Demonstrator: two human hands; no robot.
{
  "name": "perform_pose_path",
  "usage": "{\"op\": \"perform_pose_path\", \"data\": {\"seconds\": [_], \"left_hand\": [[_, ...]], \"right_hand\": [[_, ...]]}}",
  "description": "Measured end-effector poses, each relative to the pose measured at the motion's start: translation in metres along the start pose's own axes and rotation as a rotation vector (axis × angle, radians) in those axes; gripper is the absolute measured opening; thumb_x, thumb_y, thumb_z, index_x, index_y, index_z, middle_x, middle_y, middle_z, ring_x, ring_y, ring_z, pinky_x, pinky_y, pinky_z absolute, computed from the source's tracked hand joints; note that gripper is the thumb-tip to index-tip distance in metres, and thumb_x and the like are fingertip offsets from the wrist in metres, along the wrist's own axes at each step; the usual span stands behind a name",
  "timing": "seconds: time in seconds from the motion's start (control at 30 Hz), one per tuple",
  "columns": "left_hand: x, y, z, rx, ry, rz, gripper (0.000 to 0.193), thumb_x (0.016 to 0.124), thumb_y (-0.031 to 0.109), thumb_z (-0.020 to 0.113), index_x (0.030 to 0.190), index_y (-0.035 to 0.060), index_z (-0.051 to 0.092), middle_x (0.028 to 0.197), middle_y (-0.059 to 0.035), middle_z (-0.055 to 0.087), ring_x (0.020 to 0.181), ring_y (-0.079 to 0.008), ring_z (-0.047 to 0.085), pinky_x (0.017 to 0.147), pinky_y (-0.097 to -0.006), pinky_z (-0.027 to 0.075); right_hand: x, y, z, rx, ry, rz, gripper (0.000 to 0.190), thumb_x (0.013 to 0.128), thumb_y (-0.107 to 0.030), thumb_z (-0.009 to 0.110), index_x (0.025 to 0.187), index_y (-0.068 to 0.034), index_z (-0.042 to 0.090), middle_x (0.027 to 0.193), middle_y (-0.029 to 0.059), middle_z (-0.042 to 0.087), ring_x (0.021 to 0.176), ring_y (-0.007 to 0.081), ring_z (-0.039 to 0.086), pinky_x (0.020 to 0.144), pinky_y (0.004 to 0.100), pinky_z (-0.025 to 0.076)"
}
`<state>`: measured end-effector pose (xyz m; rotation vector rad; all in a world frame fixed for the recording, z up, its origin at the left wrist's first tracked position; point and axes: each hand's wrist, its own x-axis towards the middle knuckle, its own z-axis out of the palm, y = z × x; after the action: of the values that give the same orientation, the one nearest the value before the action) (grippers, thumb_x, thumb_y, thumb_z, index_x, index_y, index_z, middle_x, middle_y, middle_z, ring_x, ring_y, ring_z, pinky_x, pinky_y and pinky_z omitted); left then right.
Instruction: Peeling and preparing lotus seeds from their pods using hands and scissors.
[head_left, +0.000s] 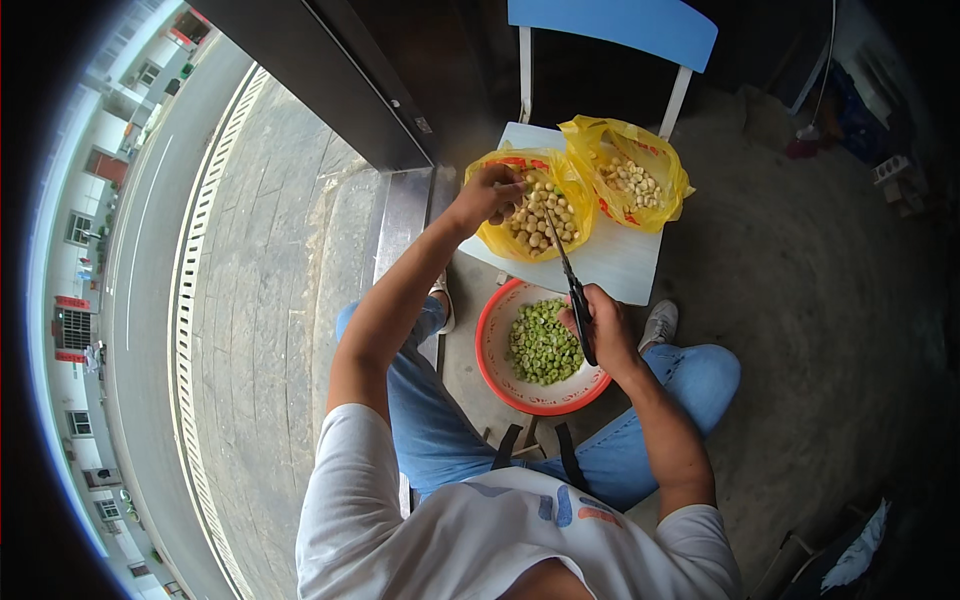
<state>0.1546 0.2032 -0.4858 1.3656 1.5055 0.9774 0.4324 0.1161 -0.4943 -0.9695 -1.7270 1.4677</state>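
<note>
My left hand (491, 196) is over the left yellow plastic bag (491, 236), which is full of round tan fruits or nuts (534, 225). Its fingers are bent close together near the bag's rim; whether something small is between them, I cannot tell. In my right hand (604, 330) are black-handled scissors (570, 277), their long blades pointing up into that bag. Another yellow bag (671, 210) to the right holds pale, smaller pieces (634, 184). Below my right hand, a red-rimmed basin (491, 375) holds many green cut pieces (544, 345).
Both bags rest on the pale seat of a chair (630, 274) with a blue backrest (615, 30). The basin stands between my legs, partly under the seat's front edge. A dark door (330, 75) and a metal threshold (401, 217) are at the left, with paving and a road beyond.
</note>
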Motion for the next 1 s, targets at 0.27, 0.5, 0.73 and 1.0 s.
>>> {"op": "perform_pose_path", "data": {"seconds": [0.27, 0.5, 0.73, 1.0], "left_hand": [[-0.096, 0.015, -0.03, -0.959, -0.124, -0.218, 0.008, 0.091, 0.008, 0.055, 0.097, 0.0042, 0.051, 0.096, -0.0189, 0.062, 0.055, -0.0081, 0.045, 0.036, -0.0135, 0.033], [-0.104, 0.01, -0.034, -0.889, -0.105, -0.157, 0.01, 0.092, 0.007, 0.054, 0.101, 0.0042, 0.054, 0.092, -0.0157, 0.062, 0.054, -0.0075, 0.046, 0.037, -0.0156, 0.033], [-0.108, 0.013, -0.027, -0.821, -0.101, -0.187, 0.013, 0.09, 0.011, 0.059, 0.099, 0.0019, 0.058, 0.081, -0.0089, 0.058, 0.052, -0.0076, 0.046, 0.037, -0.0175, 0.029], [-0.106, 0.012, -0.024, -0.666, -0.044, -0.213, 0.011, 0.09, 0.01, 0.06, 0.099, 0.0034, 0.062, 0.077, -0.0055, 0.057, 0.051, -0.0057, 0.047, 0.036, -0.0169, 0.029]], "right_hand": [[-0.005, -0.009, 0.013, -0.313, -0.229, -0.08, 0.045, 0.08, -0.034, 0.073, 0.09, 0.002, 0.046, 0.076, 0.0168, 0.061, 0.071, 0.0313, 0.063, 0.061, 0.0394, 0.047], [0.0, -0.014, 0.018, -0.31, -0.302, 0.005, 0.048, 0.081, -0.038, 0.071, 0.09, 0.002, 0.045, 0.078, 0.0186, 0.062, 0.071, 0.0339, 0.064, 0.062, 0.0413, 0.047], [-0.001, -0.011, 0.021, -0.382, -0.328, -0.049, 0.044, 0.08, -0.031, 0.073, 0.086, 0.002, 0.044, 0.076, 0.0191, 0.06, 0.069, 0.0359, 0.062, 0.061, 0.0414, 0.047], [0.0, -0.016, 0.018, -0.342, -0.385, 0.0, 0.041, 0.08, -0.027, 0.073, 0.084, 0.001, 0.044, 0.07, 0.0182, 0.059, 0.063, 0.0334, 0.06, 0.057, 0.0417, 0.044]]}}
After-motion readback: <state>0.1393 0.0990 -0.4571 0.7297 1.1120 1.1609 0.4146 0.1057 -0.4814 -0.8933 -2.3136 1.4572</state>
